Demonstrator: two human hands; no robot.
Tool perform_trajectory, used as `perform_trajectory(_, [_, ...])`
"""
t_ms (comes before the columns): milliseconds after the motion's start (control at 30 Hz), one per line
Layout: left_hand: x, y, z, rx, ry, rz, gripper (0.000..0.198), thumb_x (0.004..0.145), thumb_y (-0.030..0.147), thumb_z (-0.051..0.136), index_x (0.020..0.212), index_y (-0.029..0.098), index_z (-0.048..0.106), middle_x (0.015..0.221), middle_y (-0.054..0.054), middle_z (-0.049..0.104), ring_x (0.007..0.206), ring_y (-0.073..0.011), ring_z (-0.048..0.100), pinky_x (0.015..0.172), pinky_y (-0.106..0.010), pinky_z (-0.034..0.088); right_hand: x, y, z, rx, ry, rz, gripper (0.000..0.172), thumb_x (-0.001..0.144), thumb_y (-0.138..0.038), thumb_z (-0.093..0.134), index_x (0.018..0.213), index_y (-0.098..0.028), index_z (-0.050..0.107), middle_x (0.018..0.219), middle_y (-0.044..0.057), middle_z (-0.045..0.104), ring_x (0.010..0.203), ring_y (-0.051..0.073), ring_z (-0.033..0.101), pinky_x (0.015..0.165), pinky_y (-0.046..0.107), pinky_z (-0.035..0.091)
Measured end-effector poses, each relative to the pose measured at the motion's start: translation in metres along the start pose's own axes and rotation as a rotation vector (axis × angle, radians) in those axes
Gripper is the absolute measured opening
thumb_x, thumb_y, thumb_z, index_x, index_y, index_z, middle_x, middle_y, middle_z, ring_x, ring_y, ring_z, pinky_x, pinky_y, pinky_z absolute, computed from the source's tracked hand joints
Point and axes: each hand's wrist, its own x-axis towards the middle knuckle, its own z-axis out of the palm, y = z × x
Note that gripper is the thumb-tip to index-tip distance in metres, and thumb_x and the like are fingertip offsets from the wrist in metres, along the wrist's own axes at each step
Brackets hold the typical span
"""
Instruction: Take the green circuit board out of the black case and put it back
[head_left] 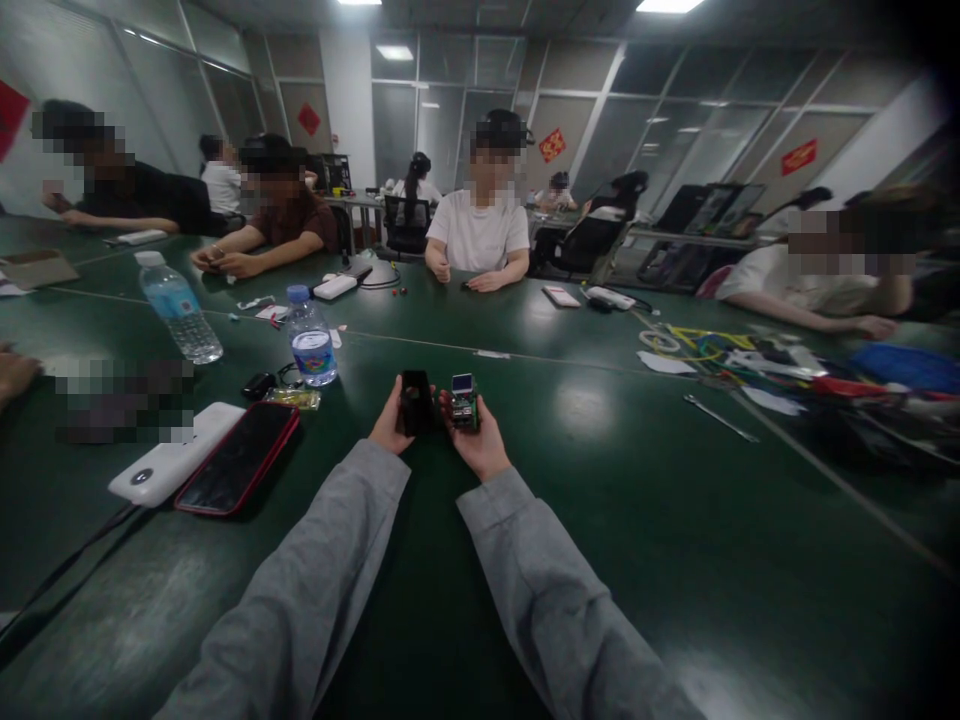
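In the middle of the head view, my left hand (389, 418) is closed around the side of a flat black rectangular object (415, 402), perhaps a case half or a phone; I cannot tell which. Beside it, a small gap away, my right hand (486, 440) grips a green circuit board (464, 408) with a little screen at its top. Both objects are tilted up toward me above the dark green table (600, 510). The fingers behind each object are partly hidden.
To the left lie a red-edged phone (238, 460), a white power bank (169, 460) and two water bottles (180, 308). A wrench (720, 417) and tangled cables (705, 345) are on the right. Several people sit around the table, one person (480, 225) directly opposite.
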Motion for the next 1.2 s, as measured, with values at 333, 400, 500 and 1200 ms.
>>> perform_trajectory(333, [-0.0034, 0.0020, 0.0036, 0.013, 0.016, -0.001, 0.039, 0.089, 0.045, 0.058, 0.112, 0.013, 0.064, 0.102, -0.011, 0.073, 0.081, -0.0190, 0.070, 0.074, -0.032, 0.056, 0.0022, 0.0003, -0.0017, -0.012, -0.001, 0.007, 0.032, 0.099, -0.030, 0.041, 0.113, -0.013, 0.063, 0.099, 0.009, 0.075, 0.090, 0.016, 0.072, 0.078, 0.027, 0.061])
perform_trajectory(400, [-0.0036, 0.0018, 0.0045, 0.013, 0.029, -0.003, 0.038, 0.088, 0.045, 0.059, 0.109, 0.013, 0.065, 0.100, -0.011, 0.073, 0.083, -0.0196, 0.070, 0.076, -0.033, 0.056, 0.0022, 0.0004, -0.0019, -0.019, -0.003, 0.010, 0.032, 0.098, -0.029, 0.041, 0.114, -0.012, 0.063, 0.098, 0.008, 0.075, 0.090, 0.016, 0.072, 0.078, 0.026, 0.061])
perform_trajectory(500, [-0.0018, 0.0010, 0.0030, 0.016, 0.027, 0.000, 0.038, 0.088, 0.045, 0.059, 0.107, 0.013, 0.065, 0.098, -0.010, 0.073, 0.082, -0.0196, 0.070, 0.076, -0.032, 0.056, 0.0016, 0.0008, -0.0012, -0.024, -0.006, 0.006, 0.031, 0.097, -0.028, 0.042, 0.113, -0.012, 0.063, 0.097, 0.009, 0.076, 0.089, 0.015, 0.073, 0.079, 0.026, 0.061])
perform_trajectory(1200, [-0.0022, 0.0002, 0.0052, 0.035, 0.017, -0.007, 0.039, 0.090, 0.046, 0.055, 0.105, 0.012, 0.067, 0.093, -0.011, 0.073, 0.082, -0.0206, 0.070, 0.078, -0.034, 0.056, 0.0024, 0.0031, -0.0020, -0.063, -0.009, -0.004, 0.030, 0.096, -0.029, 0.043, 0.109, -0.014, 0.065, 0.098, 0.007, 0.076, 0.089, 0.014, 0.072, 0.079, 0.024, 0.060])
